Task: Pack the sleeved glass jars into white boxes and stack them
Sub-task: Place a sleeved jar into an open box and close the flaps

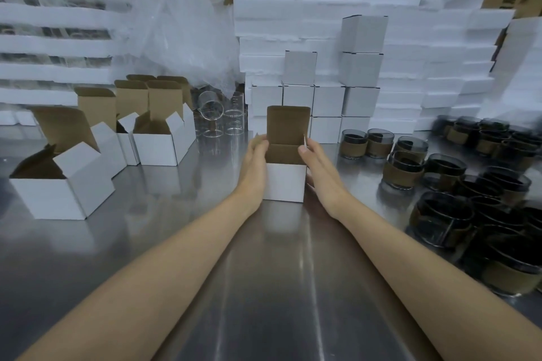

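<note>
Step in hand: closing of one white box [285, 182], which stands upright at the centre of the table [264, 272] with its lid [288, 124] raised at the back. Left hand [254, 161] lies flat against its left wall, right hand [318, 167] against its right wall. Fingers of both are straight, tips up at the side flaps, nothing clasped. Near wall hides the contents, so I cannot tell whether a jar is inside. Sleeved jars [403, 168] wait in a cluster to the right, apart from the box. Closed boxes [328, 99] are stacked just behind it; open boxes [159, 145] sit to the left. Judgement: next move calls for folding both side flaps inward, lowering the lid, tucking its tongue, then lifting the box onto the stack.
</note>
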Available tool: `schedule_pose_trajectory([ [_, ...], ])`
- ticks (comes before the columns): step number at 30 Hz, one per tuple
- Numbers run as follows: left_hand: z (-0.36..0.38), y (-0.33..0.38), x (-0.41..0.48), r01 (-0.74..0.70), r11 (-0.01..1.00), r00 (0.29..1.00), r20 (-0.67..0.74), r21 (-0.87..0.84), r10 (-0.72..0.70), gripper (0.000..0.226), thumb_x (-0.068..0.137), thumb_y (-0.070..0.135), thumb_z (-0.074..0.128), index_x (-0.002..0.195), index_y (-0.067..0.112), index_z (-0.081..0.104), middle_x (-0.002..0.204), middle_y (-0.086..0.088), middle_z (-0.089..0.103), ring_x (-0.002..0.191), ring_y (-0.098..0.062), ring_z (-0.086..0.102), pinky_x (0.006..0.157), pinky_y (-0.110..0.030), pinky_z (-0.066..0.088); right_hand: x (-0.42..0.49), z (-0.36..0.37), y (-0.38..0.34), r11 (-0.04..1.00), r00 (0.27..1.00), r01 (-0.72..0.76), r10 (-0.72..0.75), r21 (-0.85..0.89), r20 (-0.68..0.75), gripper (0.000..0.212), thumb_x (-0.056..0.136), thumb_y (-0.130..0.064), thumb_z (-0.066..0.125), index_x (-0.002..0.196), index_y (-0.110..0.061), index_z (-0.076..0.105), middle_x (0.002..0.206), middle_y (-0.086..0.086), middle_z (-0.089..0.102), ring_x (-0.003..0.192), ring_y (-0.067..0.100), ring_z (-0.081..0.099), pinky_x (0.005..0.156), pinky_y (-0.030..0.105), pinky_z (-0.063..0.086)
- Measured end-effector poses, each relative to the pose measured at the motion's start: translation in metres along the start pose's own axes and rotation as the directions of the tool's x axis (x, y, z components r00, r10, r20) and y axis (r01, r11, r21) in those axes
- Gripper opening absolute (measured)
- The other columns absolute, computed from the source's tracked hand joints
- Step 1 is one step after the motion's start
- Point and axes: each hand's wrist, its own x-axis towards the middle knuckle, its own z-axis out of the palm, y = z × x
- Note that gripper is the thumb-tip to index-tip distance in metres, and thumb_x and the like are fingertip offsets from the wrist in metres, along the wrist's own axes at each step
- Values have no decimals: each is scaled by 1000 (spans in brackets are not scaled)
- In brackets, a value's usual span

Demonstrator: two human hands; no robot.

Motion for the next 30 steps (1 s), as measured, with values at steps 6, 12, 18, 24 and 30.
schedule_pose_trajectory([
  [6,-5,1,0,-19,988,998,-58,-156,10,46,84,1,46,107,37,59,117,-9,62,108,-27,60,101,-49,43,1,3,1,994,996,16,-25,-104,-83,46,94,-44,37,139,-49,33,114,-22,61,106,-4,58,105,31,41],
  [12,-3,-3,5,-101,978,994,-60,-181,91,40,88,-2,49,102,31,66,121,-4,64,118,-27,58,106,-51,41,3,0,1,951,968,130,-183,-280,-174,51,97,-13,32,141,-37,38,93,-33,58,74,-4,56,67,6,40],
  [18,-7,-4,5,-101,994,994,-34,44,102,33,97,16,53,130,17,56,133,-3,58,122,-15,54,109,-38,40,5,-1,2,938,942,78,-181,-338,-283,34,98,-15,32,125,-26,50,77,0,55,56,0,46,59,9,37],
  [24,-7,-5,2,-210,915,977,101,344,186,40,99,31,50,133,11,51,157,6,22,138,2,22,107,-12,18,8,-4,1,946,953,-77,-23,-315,-301,38,102,-27,34,137,-17,47,119,-5,60,120,18,52,90,18,34],
  [30,-9,-10,-2,-145,867,945,325,477,-20,74,89,65,44,148,26,26,144,12,45,132,-8,41,108,-29,33,7,0,10,937,976,-159,101,-311,-192,69,97,-51,42,153,-21,15,154,-2,32,142,19,29,99,19,20],
])
